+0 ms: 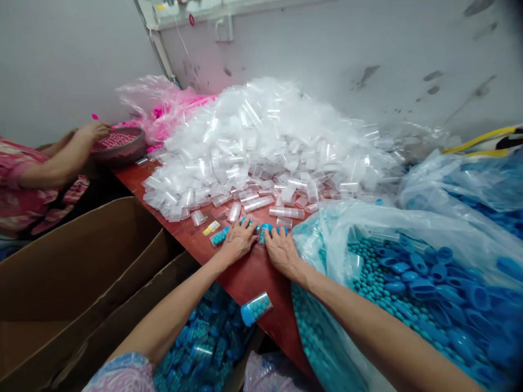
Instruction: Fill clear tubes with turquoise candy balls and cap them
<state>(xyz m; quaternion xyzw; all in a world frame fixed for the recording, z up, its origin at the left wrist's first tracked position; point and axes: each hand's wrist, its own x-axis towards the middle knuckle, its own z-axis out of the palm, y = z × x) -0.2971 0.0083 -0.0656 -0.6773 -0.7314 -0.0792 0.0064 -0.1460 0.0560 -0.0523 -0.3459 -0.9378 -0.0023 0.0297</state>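
Observation:
My left hand (239, 242) is on the red table, fingers curled over a clear tube of turquoise beads (219, 237) that sticks out to its left. Close beside it, my right hand (283, 251) has its fingers bent over another bead-filled tube (265, 233) with a blue cap. Much of both tubes is hidden under the fingers. Nearer to me, a capped tube of beads (257, 308) lies slanted at the table's edge, apart from both hands. A small yellow-and-white piece (211, 227) lies left of my left hand.
Clear empty tubes (261, 141) form a large heap behind my hands. At right, a plastic bag (327, 239) holds turquoise beads and blue caps (449, 283). Below are filled tubes (196, 348) and a cardboard box (81, 283). Another person's hand (96, 129) is over a bowl (122, 155) of pink beads.

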